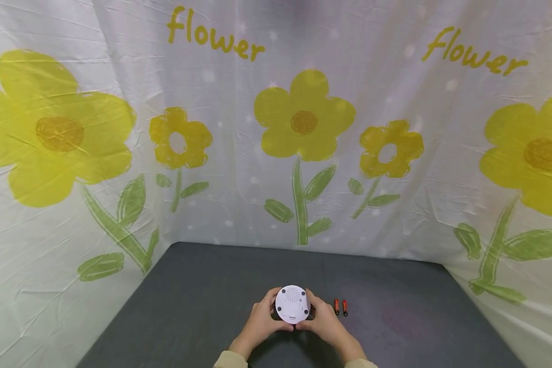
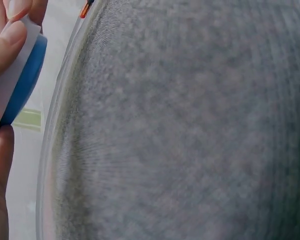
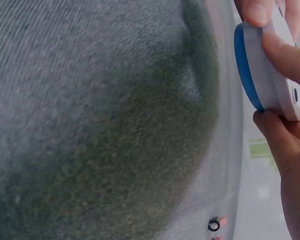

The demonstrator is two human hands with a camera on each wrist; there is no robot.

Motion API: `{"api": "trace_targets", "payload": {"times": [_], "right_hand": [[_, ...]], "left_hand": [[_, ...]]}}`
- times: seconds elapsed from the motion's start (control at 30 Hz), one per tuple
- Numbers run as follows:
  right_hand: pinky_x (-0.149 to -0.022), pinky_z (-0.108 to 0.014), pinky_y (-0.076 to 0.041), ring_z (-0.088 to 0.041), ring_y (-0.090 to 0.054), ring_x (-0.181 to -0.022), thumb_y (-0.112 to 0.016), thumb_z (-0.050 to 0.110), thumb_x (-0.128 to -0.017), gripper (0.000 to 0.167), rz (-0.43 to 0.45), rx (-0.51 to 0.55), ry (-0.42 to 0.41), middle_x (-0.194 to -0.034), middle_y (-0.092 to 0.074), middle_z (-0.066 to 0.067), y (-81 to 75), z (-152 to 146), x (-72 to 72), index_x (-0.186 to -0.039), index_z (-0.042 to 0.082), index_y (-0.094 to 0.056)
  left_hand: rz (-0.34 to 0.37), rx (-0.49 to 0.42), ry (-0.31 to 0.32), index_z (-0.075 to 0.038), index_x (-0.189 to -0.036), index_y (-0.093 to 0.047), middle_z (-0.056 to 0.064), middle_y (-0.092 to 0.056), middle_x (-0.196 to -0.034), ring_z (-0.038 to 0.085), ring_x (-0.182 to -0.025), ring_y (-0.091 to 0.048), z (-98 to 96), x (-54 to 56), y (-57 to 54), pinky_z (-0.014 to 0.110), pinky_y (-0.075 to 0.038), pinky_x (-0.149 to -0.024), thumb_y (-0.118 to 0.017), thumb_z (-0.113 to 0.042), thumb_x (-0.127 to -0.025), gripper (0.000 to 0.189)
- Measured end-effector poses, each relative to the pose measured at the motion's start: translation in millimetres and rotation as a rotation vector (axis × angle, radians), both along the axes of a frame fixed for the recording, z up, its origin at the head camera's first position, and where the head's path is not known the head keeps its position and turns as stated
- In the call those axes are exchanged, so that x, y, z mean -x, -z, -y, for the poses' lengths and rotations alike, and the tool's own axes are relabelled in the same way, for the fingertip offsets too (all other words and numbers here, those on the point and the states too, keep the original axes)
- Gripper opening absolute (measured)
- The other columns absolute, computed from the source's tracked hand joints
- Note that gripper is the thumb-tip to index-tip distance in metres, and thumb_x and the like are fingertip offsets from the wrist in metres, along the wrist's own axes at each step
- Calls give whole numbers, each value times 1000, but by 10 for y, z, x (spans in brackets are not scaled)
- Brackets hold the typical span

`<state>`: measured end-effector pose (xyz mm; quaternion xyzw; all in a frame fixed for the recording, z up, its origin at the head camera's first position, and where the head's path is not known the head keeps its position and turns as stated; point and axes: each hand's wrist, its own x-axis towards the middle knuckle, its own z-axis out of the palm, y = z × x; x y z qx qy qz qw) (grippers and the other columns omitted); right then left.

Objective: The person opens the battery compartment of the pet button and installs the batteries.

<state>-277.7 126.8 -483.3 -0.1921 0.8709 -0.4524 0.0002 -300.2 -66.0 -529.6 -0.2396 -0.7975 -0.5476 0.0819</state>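
Observation:
A round white device [image 1: 292, 305] with a patch of small speaker holes and several dark feet is held up over the dark table, this face turned toward the head camera. My left hand [image 1: 260, 321] grips its left edge, thumb at the near side. On the opposite edge my right hand [image 1: 325, 322] holds it the same way, and the two thumbs lie close together. Both wrist views show the device edge-on, with a blue band [image 2: 29, 75] along its other side. Just right of my right hand lie two red and black batteries [image 1: 337, 306], side by side.
The dark grey table [image 1: 202, 286] stretches out around the hands. White curtains with yellow flowers [image 1: 303, 122] hang along its back and sides. Much of both wrist views is filled by a blurred grey surface [image 2: 190, 120].

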Motion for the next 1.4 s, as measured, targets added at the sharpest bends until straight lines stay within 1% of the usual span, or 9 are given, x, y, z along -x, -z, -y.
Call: {"api": "trace_targets", "payload": {"times": [0.27,0.43,0.67,0.93,1.03,1.13,1.27,1.3,1.4], "right_hand": [[-81,-39,-50,-36,-56,-103,-84,15,-65,92,-11,-36,5,-124,-46,-35,98,-39,21,-132,-20,-31],[-82,-41,-49,-35,-55,-105,-83,18,-66,92,-5,-40,-10,-124,-46,-35,134,-57,22,-131,-21,-31],[-83,-44,-48,-34,-54,-105,-84,19,-65,91,7,-69,-5,-123,-47,-34,155,-49,14,-131,-19,-34],[-85,-47,-45,-35,-52,-107,-84,17,-65,89,-6,-89,5,-122,-48,-34,165,-65,18,-130,-20,-35],[-88,-49,-43,-37,-51,-109,-84,17,-65,89,-11,-97,1,-121,-48,-35,161,-68,17,-130,-20,-35],[-90,-52,-40,-42,-47,-113,-84,19,-65,92,-5,-108,1,-124,-45,-36,160,-72,13,-131,-20,-33],[-92,-55,-38,-45,-43,-117,-83,28,-66,92,-65,-131,2,-127,-44,-33,167,-87,-6,-132,-16,-37],[-92,-55,-38,-44,-43,-117,-82,30,-67,88,-95,-137,2,-127,-45,-31,165,-91,-10,-131,-14,-40],[-91,-53,-40,-40,-44,-117,-77,33,-73,72,-202,-170,-5,-127,-47,-25,156,-100,-2,-126,-8,-50]], "left_hand": [[42,-17,60,-1,-127,-44,16,-56,-123,23,-113,-53,-13,20,45,27,-45,-89,-88,-23,-56,87],[67,-39,94,3,-127,-42,20,-55,-124,28,-115,-51,-6,18,82,33,-44,-91,-88,-20,-58,86],[103,6,66,1,-126,-41,17,-55,-124,28,-114,-52,-4,4,110,37,-44,-92,-89,-21,-58,86],[103,-26,75,1,-130,-39,15,-52,-127,26,-116,-50,-36,13,143,37,-43,-94,-89,-20,-58,90],[105,-25,68,3,-135,-37,17,-49,-130,28,-118,-48,-41,23,161,36,-42,-94,-89,-19,-58,95],[114,-38,85,5,-138,-34,21,-45,-133,31,-119,-47,-43,5,134,36,-43,-93,-88,-15,-59,98],[131,-49,108,5,-138,-34,22,-44,-134,31,-120,-45,-47,-1,123,35,-43,-93,-88,-15,-60,97],[127,-42,106,5,-138,-34,21,-44,-134,30,-120,-45,-47,20,153,34,-43,-93,-88,-17,-60,97],[129,-31,103,4,-138,-35,22,-43,-134,30,-120,-45,-47,29,148,35,-43,-93,-87,-18,-61,96]]}}
